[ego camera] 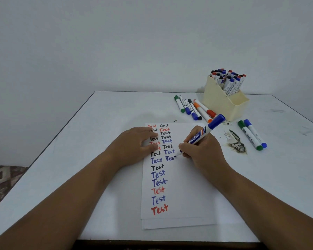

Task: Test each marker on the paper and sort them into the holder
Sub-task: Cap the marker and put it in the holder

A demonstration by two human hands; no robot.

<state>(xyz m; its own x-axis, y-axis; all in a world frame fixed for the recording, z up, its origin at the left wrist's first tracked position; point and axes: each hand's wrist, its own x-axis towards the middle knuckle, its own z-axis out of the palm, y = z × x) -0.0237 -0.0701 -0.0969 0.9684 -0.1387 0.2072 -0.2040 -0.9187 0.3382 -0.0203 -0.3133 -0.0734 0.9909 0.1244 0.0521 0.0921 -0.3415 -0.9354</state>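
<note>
The right hand (202, 148) is closed in a writing grip around a white-barrelled whiteboard marker with a blue cap posted on its back end (204, 133). Thumb and fingers pinch the lower barrel, and the tip touches the white sheet of paper (186, 186) at the end of a blue, unfinished "Tes". The marker slants up and away toward the far right corner of the table. The left hand (134, 143) lies flat and open, palm down, on the paper's upper left part, fingers spread over several written words and gripping nothing.

The paper lies lengthwise near the middle of the white table (79, 150), its lower end close to the near edge, with a second sheet showing just beneath it. Two columns of "Test" in red, black and blue run down it; the right half below the pen tip is blank. The table left of the paper is bare as far as the left edge.

Near the far right corner stands a cream plastic holder with a slanted front (222, 103), its taller back compartment packed with upright markers capped in blue, red and black. Just left of it lies a row of loose markers (192, 109) with green, blue, black, orange and red caps. A green and a blue marker (252, 135) lie side by side right of the hand, beside a dark smudged stain (236, 143).
</note>
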